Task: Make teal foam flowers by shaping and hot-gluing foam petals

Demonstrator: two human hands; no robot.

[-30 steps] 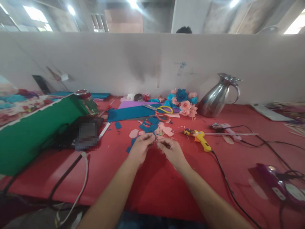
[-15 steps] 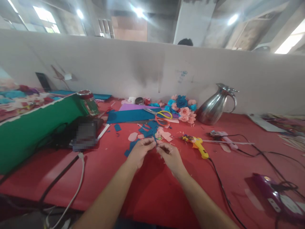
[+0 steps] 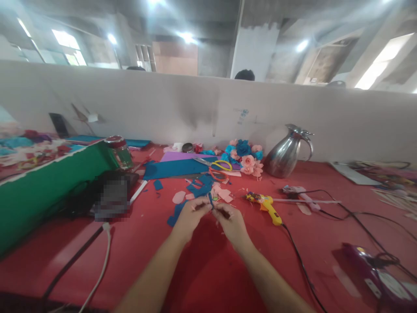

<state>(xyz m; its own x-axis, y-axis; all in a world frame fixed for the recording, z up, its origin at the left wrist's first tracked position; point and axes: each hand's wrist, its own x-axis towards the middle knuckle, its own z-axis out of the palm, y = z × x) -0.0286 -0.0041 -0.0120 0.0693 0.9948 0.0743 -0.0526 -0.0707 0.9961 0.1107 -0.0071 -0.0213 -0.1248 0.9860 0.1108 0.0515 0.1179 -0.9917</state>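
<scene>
Between my fingertips is a small dark blue strip [image 3: 210, 199], probably the same paper as the scraps around it. My left hand [image 3: 191, 217] pinches it from one side, and my right hand [image 3: 232, 224] closes on its lower end. Just beyond the hands lie blue paper scraps [image 3: 201, 188] and pale pink paper pieces [image 3: 222, 192]. Yellow-handled scissors [image 3: 221, 165] and an orange-handled tool [image 3: 218, 175] rest behind them, by a blue paper sheet [image 3: 176, 168].
A yellow glue gun [image 3: 269, 208] with its cord lies to the right, near a pink glue gun [image 3: 306, 198]. Paper flowers [image 3: 247, 156] and a metal jug [image 3: 283, 154] stand at the back. A green box [image 3: 55, 191], glass jar [image 3: 120, 152] and cables are left.
The view has tilted up a little, so the table sits lower. Both hands stay together; the blue strip, sticking up straight before, now looks shorter and curved at the fingertips.
</scene>
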